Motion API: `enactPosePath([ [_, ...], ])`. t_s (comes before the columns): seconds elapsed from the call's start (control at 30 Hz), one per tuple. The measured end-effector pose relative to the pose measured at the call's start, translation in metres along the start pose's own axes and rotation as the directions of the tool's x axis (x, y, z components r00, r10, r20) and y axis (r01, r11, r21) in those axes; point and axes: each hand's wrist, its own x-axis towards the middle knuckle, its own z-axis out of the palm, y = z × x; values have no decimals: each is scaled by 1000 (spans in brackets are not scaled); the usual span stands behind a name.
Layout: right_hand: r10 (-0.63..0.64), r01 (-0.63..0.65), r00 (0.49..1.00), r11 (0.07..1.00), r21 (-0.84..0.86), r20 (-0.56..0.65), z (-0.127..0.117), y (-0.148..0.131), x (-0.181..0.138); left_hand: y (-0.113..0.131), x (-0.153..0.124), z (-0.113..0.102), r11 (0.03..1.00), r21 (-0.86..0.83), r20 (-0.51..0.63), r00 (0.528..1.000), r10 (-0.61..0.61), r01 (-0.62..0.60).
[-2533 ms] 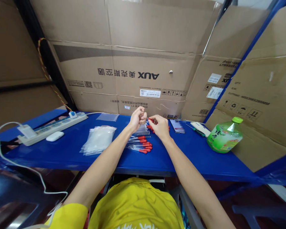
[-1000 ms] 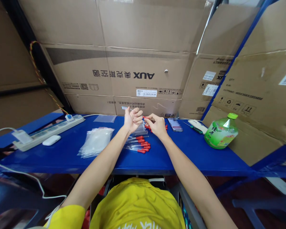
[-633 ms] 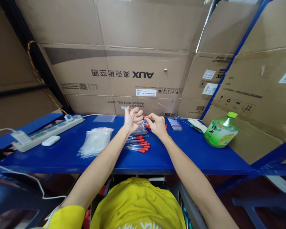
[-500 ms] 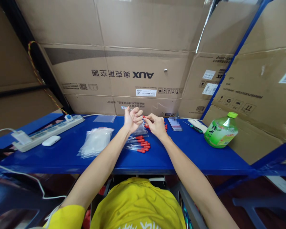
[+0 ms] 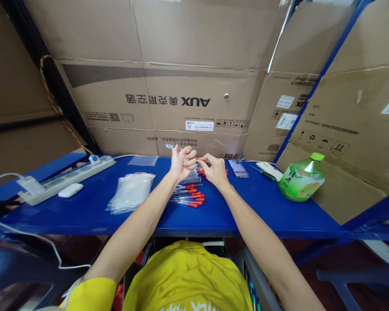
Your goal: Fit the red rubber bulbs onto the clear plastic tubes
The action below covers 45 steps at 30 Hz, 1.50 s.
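My left hand is closed, palm up, around a thin glass dropper tube whose tip pokes out by the thumb. My right hand pinches a small red rubber bulb at the other end of that tube, close to the left fingers. Whether the bulb sits fully on the tube is hidden by the fingers. Below the hands lie several droppers with red bulbs, bulbs to the right. Just behind these are bare glass tubes. Loose red bulbs lie partly under my right hand.
On the blue table, clear plastic bags are stacked to the left. Further left are a white case and a power strip. To the right sit a phone, a screwdriver and a green bottle. Cardboard stands behind.
Both hands stay together, with only a slight shift of the fingers around the tube and bulb. The whole view has moved very slightly.
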Motion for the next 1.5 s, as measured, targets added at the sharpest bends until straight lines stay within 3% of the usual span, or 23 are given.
enactPosePath([
  [0.27, -1, 0, 1000, 998, -57, -23, 5, -2, -4, -2, -1, 1, 997, 24, 0, 997, 72, -72],
  [0.9, -33, 27, 997, 997, -76, -75, -1, -9, 6, 6, -4, 9, 997, 2, -36, 997, 73, -73],
  [1.1, 23, -23, 1000, 999, 23, -12, 2, -5, 5, 10, -5, 8, 995, -25, -14, 996, 92, -92],
  [1.3, 145, -150, 989, 940, 308, 39, 6, -1, 8, 12, -7, 8, 996, -39, -3, 996, 85, -85],
  [1.5, 182, -184, 983, 928, 324, 36, 6, 1, 10, 11, -6, 7, 996, -35, -29, 997, 78, -79],
])
